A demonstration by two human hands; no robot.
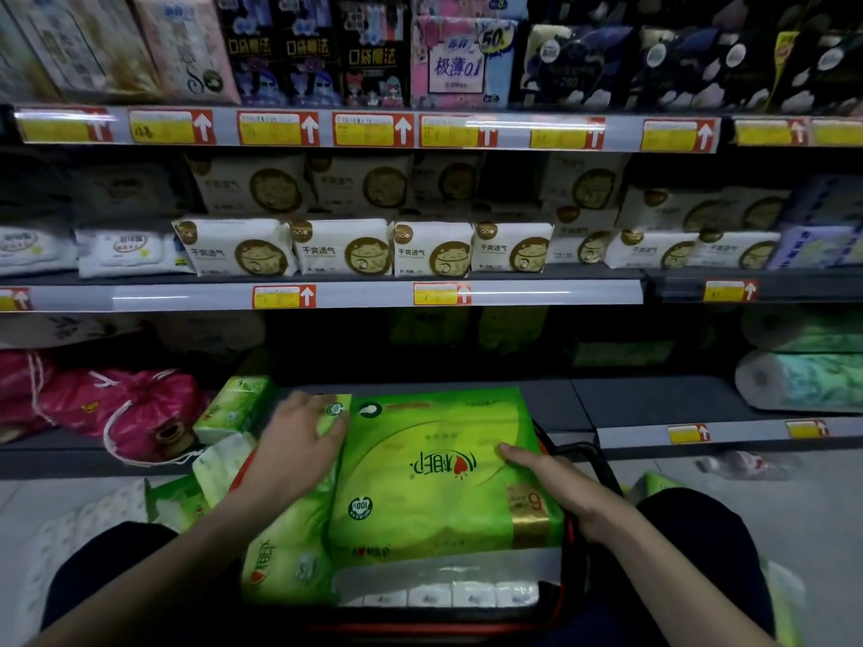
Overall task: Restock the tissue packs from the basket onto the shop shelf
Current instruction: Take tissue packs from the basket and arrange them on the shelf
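A large green tissue pack [434,469] lies flat on top of the red and black basket [567,530], its far end level with the edge of the bottom shelf [621,403]. My left hand [299,441] presses on its left edge, fingers spread. Over its right edge my right hand [555,478] curls and grips it. Beneath it lie another green pack [285,558] and a white-wrapped pack [443,586]. A small green pack [238,406] stands on the shelf to the left.
Pink drawstring bags [140,413] fill the bottom shelf's left part, and paper rolls [803,380] lie at its right. White packs with a cat print [341,247] line the shelf above. Loose green and white packs [177,497] lie on the floor left of the basket.
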